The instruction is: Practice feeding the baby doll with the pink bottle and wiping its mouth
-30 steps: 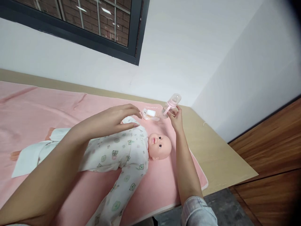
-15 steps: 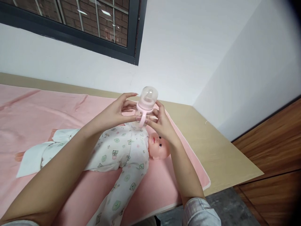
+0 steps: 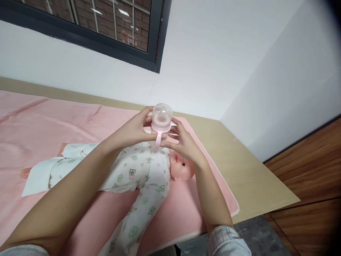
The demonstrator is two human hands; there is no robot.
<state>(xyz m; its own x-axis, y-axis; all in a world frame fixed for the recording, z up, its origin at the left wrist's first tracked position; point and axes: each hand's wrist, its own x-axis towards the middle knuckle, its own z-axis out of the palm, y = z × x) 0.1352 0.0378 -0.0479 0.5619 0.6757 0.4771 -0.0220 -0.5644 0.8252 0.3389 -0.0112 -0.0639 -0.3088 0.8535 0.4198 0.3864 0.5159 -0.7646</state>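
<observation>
A: What does the head view show in the middle?
B: A baby bottle, held cap up between the person's two hands, over the doll's shoulder as the camera sees it. Whether its base touches the doll's clothing is impossible to tell.
A: And the hands themselves?
B: The left hand curves around one side, its thumb along the pink ring near the handle. The right hand cups the other side, thumb low by that handle. Both close on the bottle, though several fingertips disappear behind it.
A: Is the bottle clear to see?
B: Partly. The transparent cap shows a blurred teat shape; the lower body is mostly lost behind fingers. A small white patch by the right index finger is too covered to name.
A: What of the doll?
B: It lies face up on the pink mat. The right hand hides one eye, the left forearm crosses its legs and body, and the nearer sleeve runs out of the bottom edge.
A: Anything else cut off?
B: The window at the top, and the wooden panel at the right, beyond the table.
</observation>
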